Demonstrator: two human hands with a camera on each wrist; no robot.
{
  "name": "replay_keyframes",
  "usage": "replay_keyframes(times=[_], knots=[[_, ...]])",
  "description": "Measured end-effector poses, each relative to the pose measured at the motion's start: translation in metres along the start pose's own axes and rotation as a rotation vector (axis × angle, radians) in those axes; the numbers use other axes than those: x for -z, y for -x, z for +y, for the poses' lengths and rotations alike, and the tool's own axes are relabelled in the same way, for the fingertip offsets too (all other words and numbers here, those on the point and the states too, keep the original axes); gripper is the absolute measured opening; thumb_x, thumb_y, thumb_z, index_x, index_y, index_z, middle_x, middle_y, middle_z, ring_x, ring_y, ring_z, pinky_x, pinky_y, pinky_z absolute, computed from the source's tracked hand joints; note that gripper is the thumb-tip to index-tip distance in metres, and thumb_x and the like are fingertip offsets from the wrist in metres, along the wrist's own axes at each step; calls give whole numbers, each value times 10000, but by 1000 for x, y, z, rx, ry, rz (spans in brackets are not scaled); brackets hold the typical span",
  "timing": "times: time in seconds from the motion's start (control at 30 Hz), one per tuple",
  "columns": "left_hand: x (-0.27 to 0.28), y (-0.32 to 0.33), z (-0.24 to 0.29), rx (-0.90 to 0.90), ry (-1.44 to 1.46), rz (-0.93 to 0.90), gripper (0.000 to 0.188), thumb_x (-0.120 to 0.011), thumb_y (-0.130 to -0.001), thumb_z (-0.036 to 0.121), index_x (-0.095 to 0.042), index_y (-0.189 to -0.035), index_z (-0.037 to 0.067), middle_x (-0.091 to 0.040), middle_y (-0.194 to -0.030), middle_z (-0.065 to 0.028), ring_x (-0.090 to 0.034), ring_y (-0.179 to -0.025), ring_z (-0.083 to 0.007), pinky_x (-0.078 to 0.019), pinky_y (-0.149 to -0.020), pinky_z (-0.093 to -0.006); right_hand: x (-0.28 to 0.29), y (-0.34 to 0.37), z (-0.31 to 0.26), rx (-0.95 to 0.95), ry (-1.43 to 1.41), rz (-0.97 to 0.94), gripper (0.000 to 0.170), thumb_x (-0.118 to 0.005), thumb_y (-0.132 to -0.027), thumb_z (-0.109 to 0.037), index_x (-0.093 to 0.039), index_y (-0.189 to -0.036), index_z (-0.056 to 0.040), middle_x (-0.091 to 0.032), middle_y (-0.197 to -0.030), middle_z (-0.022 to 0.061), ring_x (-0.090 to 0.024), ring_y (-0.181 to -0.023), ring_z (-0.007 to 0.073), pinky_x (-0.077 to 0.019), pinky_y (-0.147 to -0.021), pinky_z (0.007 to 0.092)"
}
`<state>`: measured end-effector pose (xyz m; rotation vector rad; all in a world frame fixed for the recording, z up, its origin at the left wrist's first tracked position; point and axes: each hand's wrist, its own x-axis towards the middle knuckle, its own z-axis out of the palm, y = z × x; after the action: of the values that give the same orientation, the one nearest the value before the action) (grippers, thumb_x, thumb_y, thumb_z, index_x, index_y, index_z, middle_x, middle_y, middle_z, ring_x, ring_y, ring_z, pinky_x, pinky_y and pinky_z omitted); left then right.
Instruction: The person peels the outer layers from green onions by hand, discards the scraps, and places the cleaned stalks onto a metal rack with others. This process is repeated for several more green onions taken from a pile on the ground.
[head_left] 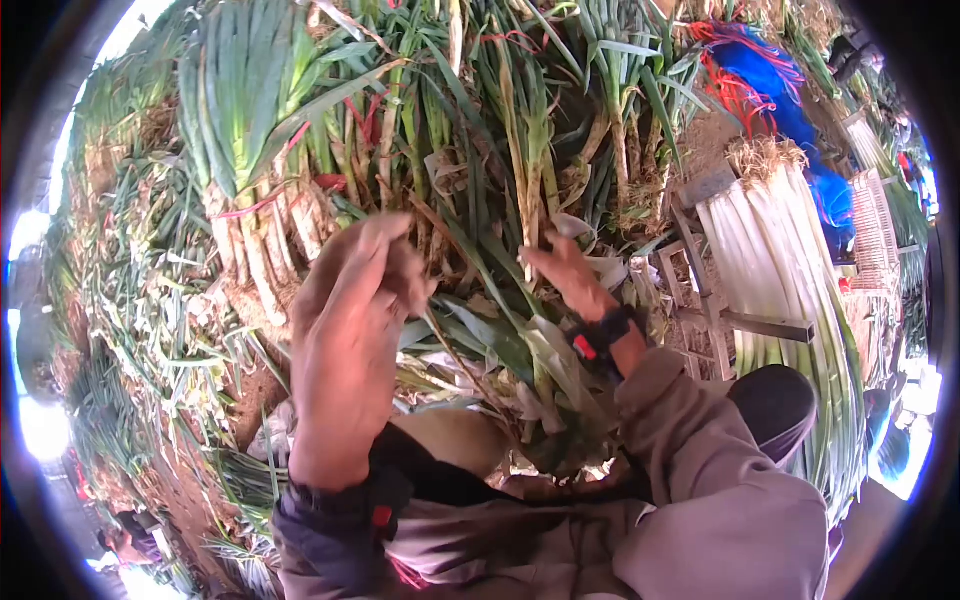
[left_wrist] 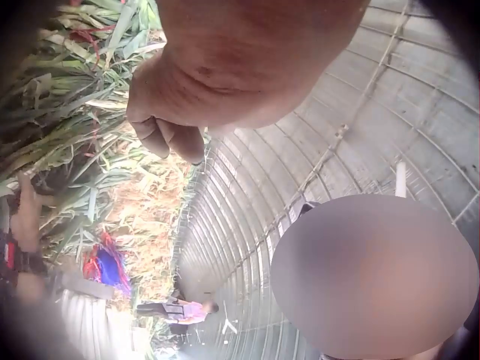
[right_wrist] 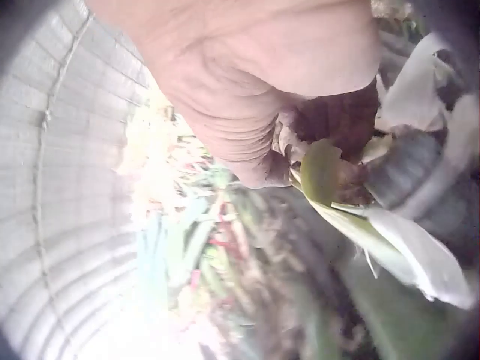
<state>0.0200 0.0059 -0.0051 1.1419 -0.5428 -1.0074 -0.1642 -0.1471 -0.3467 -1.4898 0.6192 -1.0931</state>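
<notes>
Left hand [head_left: 350, 340]: raised at the near side of the leeks [head_left: 530, 150], blurred, fingers loosely bent, with nothing seen held in them.

Right hand [head_left: 572, 272]: placed among the leeks, lower leaves hanging close by. Fingers are curled beside a pale leaf [right_wrist: 360, 229] in the right wrist view; whether it is gripped cannot be told.

Leeks: massed upright in front of both hands, green tops uppermost, loose leaves strewn around.

Tied bundle [head_left: 220, 110]: set beyond the left hand, bound with red string [head_left: 255, 207].

White stalks [head_left: 770, 250]: laid together at the right, roots at the far end, crossed by a dark bar [head_left: 768, 327].

Blue sheet [head_left: 780, 85]: found beyond the stalks, with red strands [head_left: 740, 95] on it.
</notes>
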Motion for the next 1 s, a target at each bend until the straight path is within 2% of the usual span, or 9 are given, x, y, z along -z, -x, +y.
replay_keyframes(times=[0.07, 0.17, 0.33, 0.4, 0.53, 0.57, 0.63, 0.8, 1.0], knots=[[0, -2, -3, 39, 34, -18, 300, -574, -1012, 235, -633, -1199, 9, -630, -916, -40, -568, -778, -125, -459, -780, -286, -9, 6, -53, -673, -72, -152, 398, -736, -912, -282, -644, -1064, 75, -589, -769, 16, -540, -683, 118, -450, -622, 328], [6, -5, -11, 56, 53, -41, 265, -650, -976, 234, -657, -1168, 51, -675, -969, -30, -624, -823, -100, -513, -815, -289, -18, 11, -125, -688, 137, -181, 326, -700, -932, -296, -682, -979, 26, -590, -758, -26, -513, -674, 67, -408, -573, 272], [12, -24, -25, 62, 16, 38, 206, -682, -957, 230, -676, -1095, 77, -688, -920, -15, -650, -796, -115, -542, -785, -285, -52, 11, -216, -482, 102, -19, 395, -718, -920, -308, -643, -997, 72, -621, -757, 56, -486, -677, 93, -435, -599, 311], [14, -32, -30, 64, 23, 48, 214, -678, -961, 235, -667, -1093, 68, -687, -955, -37, -674, -853, -142, -562, -817, -301, -62, 17, -249, -299, 322, -9, 385, -708, -920, -293, -636, -1043, 65, -638, -765, 108, -519, -699, 115, -469, -636, 327], [17, -45, -37, 28, -5, 47, 277, -669, -967, 268, -630, -1129, 47, -662, -1009, -71, -674, -912, -185, -566, -878, -324, -77, 47, -294, -261, 370, -29, 387, -707, -904, -292, -626, -1096, 34, -695, -869, 212, -696, -771, 256, -530, -716, 372], [17, -47, -36, 25, -7, 43, 351, -676, -962, 288, -618, -1177, 16, -660, -1067, -109, -668, -977, -214, -555, -914, -351, -76, 59, -290, -251, 430, -83, 420, -718, -891, -296, -610, -1146, 20, -695, -905, 235, -706, -823, 360, -541, -733, 404], [17, -52, -36, 25, -3, 47, 426, -684, -957, 308, -607, -1225, -14, -659, -1125, -146, -663, -1042, -243, -545, -949, -378, -76, 83, -291, -129, 504, -132, 428, -736, -881, -269, -607, -1157, 32, -695, -897, 231, -709, -813, 345, -546, -725, 396], [18, -65, -45, 82, 298, -34, 230, -630, -996, 251, -603, -1123, 60, -643, -954, -54, -640, -813, -179, -554, -708, -338, -60, 120, -258, 202, 624, -349, 452, -762, -859, -215, -590, -1192, 40, -674, -915, 240, -677, -820, 424, -545, -684, 442], [18, -57, -37, -69, 386, -5, 243, -733, -907, 129, -604, -1101, 57, -667, -964, -57, -660, -817, -179, -577, -679, -360, -54, 83, -236, -95, 742, -258, 447, -663, -938, -380, -633, -1171, 1, -655, -1059, 240, -666, -936, 405, -539, -769, 468]])
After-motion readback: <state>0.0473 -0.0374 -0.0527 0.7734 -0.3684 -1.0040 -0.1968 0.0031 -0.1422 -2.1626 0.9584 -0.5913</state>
